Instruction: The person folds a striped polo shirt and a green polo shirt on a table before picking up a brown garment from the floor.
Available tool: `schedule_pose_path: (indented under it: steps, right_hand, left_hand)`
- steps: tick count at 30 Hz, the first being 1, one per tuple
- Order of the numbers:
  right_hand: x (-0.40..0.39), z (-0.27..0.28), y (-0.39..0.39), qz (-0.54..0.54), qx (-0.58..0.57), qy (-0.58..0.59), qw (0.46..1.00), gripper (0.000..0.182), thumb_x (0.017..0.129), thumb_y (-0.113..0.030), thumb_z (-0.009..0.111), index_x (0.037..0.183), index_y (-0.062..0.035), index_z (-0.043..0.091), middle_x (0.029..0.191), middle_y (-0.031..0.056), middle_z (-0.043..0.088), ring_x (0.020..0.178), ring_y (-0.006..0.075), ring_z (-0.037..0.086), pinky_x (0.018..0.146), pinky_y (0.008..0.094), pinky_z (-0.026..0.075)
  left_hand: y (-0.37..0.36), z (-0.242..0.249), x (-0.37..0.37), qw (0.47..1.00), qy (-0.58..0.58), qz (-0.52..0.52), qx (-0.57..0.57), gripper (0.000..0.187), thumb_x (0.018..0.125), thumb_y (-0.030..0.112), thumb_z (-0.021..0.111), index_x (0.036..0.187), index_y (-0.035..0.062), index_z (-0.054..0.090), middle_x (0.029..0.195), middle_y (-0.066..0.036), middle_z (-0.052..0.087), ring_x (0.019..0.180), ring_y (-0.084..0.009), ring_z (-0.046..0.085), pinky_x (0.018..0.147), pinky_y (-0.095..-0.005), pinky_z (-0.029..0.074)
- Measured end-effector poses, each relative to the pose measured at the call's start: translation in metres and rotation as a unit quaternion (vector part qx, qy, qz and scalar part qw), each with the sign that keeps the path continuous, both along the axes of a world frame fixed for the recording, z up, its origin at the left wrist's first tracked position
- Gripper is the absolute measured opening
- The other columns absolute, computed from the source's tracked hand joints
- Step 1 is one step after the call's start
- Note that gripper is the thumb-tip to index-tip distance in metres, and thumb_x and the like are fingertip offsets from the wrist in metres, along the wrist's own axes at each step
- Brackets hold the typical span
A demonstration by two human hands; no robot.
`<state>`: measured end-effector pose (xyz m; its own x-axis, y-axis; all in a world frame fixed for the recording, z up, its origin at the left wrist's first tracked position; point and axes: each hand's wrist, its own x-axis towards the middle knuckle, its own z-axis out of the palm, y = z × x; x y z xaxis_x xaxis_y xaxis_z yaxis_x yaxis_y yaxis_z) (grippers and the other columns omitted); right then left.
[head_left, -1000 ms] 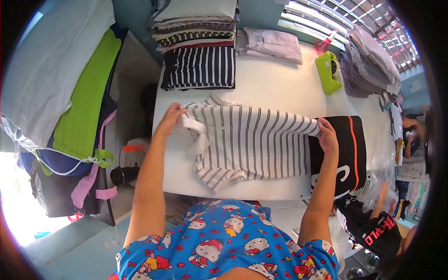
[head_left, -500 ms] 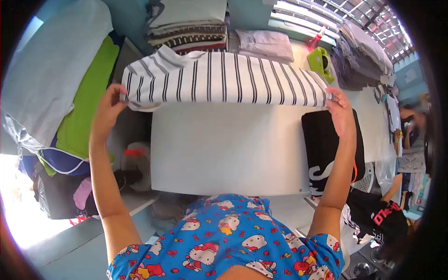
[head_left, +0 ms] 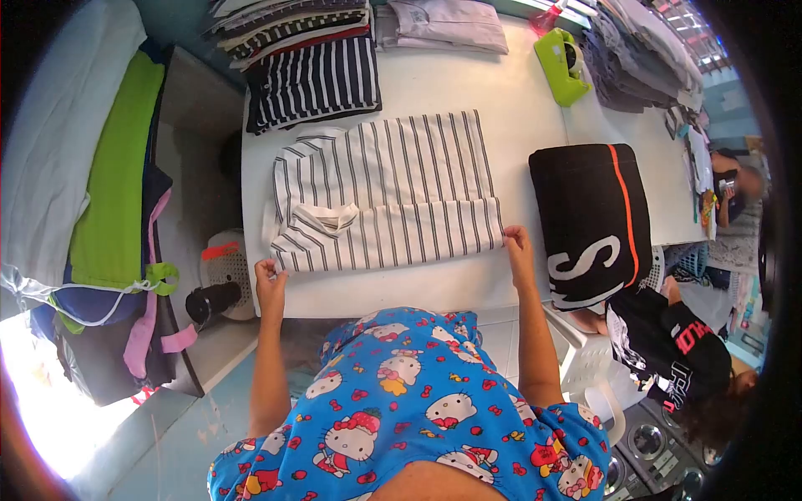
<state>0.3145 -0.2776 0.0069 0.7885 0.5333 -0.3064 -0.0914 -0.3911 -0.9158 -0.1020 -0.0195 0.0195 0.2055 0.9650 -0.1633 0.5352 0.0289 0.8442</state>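
Observation:
A white shirt with dark stripes [head_left: 401,175] lies partly folded on the white table [head_left: 401,292], its collar showing on the near left part. The near edge of the shirt runs between my hands. My left hand [head_left: 270,288] pinches the near left corner. At the near right corner, the fingers of my right hand [head_left: 519,250] are closed on the cloth. Just right of that hand is a folded black cloth item [head_left: 589,217] with an orange stripe and white lettering.
Behind the shirt stands a stack of folded striped clothes [head_left: 313,79], beside folded pale garments [head_left: 447,25]. A green tape dispenser [head_left: 561,71] is at the back right, near a grey clothes pile [head_left: 639,58]. A person in black [head_left: 668,351] is at the right.
The striped shirt came down from a raised, stretched position onto the table, nearer to me. Both hands moved toward me and closer together. My view tilted, uncovering the black-and-white striped garment on the stack.

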Motion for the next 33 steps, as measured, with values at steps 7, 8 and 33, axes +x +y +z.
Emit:
schedule_pose_path:
  steps: [7, 8, 33]
  right_hand:
    - [0.014, 0.015, 0.006, 0.055, 0.047, 0.003, 0.997, 0.023, 0.077, -0.002, 0.054, 0.1, -0.0057, 0.053, 0.082, 0.0005, 0.052, 0.077, 0.0075, 0.046, 0.068, 0.0214, 0.037]
    - [0.016, 0.016, 0.001, 0.065, 0.013, 0.016, 0.998, 0.023, 0.077, -0.001, 0.054, 0.099, -0.0055, 0.053, 0.084, 0.0019, 0.053, 0.079, 0.0094, 0.047, 0.07, 0.0226, 0.038]
    - [-0.025, -0.012, 0.074, 0.255, -0.261, -0.48, 0.798, 0.046, 0.087, -0.033, 0.044, 0.129, -0.0151, 0.04, 0.141, 0.0084, 0.027, 0.132, 0.0274, 0.018, 0.105, 0.0454, 0.014]
  left_hand:
    - [-0.001, 0.029, -0.01, 0.999, 0.003, -0.019, -0.049, 0.027, 0.078, 0.0, 0.055, 0.102, 0.0044, 0.045, 0.086, -0.002, 0.049, 0.075, -0.0095, 0.047, 0.069, -0.0222, 0.039]
    - [-0.008, 0.028, -0.015, 0.999, 0.025, -0.016, -0.044, 0.027, 0.077, 0.001, 0.056, 0.101, 0.0039, 0.046, 0.085, -0.003, 0.05, 0.074, -0.0108, 0.048, 0.068, -0.0225, 0.04]
    - [0.003, 0.027, 0.057, 0.934, 0.193, -0.251, 0.165, 0.04, 0.075, 0.02, 0.06, 0.112, 0.0089, 0.05, 0.117, -0.011, 0.044, 0.109, -0.0279, 0.041, 0.092, -0.0438, 0.028]
